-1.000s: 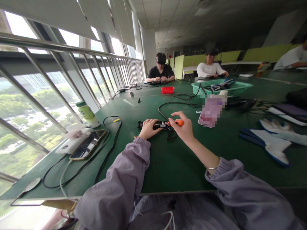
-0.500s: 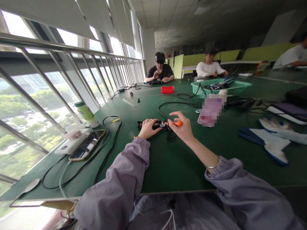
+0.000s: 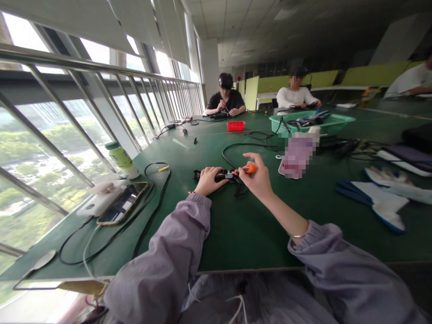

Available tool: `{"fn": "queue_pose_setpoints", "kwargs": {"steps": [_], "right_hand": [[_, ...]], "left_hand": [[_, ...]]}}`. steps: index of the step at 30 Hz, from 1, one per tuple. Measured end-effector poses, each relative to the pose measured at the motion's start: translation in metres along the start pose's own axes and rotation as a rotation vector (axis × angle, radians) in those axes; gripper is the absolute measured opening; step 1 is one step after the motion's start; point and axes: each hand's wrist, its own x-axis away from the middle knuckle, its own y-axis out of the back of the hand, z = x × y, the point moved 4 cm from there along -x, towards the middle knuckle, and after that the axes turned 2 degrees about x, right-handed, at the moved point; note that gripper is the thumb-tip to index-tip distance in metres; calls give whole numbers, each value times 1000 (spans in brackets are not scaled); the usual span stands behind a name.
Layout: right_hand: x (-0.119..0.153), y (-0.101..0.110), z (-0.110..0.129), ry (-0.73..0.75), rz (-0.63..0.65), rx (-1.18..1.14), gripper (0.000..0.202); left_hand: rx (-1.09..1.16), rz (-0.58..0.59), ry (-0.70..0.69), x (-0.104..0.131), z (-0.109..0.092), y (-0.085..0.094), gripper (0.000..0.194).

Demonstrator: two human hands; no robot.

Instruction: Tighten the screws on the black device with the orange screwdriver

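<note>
Head view. Left hand [image 3: 208, 181] clamped on a black device [image 3: 221, 175] at the table [image 3: 246, 238], thumb on the near side, fingers over the far side. Right hand [image 3: 259, 180]: grip closed on an orange handle [image 3: 249, 169], index finger raised off it. Handle at the device's right end; exact contact too small to tell. Beyond: cable [image 3: 236, 145], red box [image 3: 235, 126], green basket [image 3: 337, 122]. Gloves [image 3: 388, 198] well right. Phone [image 3: 123, 203] and bottle [image 3: 122, 158] left.
</note>
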Motion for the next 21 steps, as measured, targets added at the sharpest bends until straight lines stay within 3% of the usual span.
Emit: {"fn": "queue_pose_setpoints", "kwargs": {"steps": [4,10,12,16,21], "right_hand": [[-1,1,0,52,-59,-21,57],[-1,0,-1,-76,21,54,25],[-1,0,0,-48,24,17,28],[-1,2,1,22,-69,-19,52],[0,2,-5,-136,-59,50,28]], "left_hand": [[-19,3,-5,-1,1,0,47],[-34,-1,-13,0,1,-1,48],[-44,1,-20,0,0,-1,48],[-113,-19,-47,2,-3,-1,50],[-156,-69,-92,2,-7,-1,60]]}}
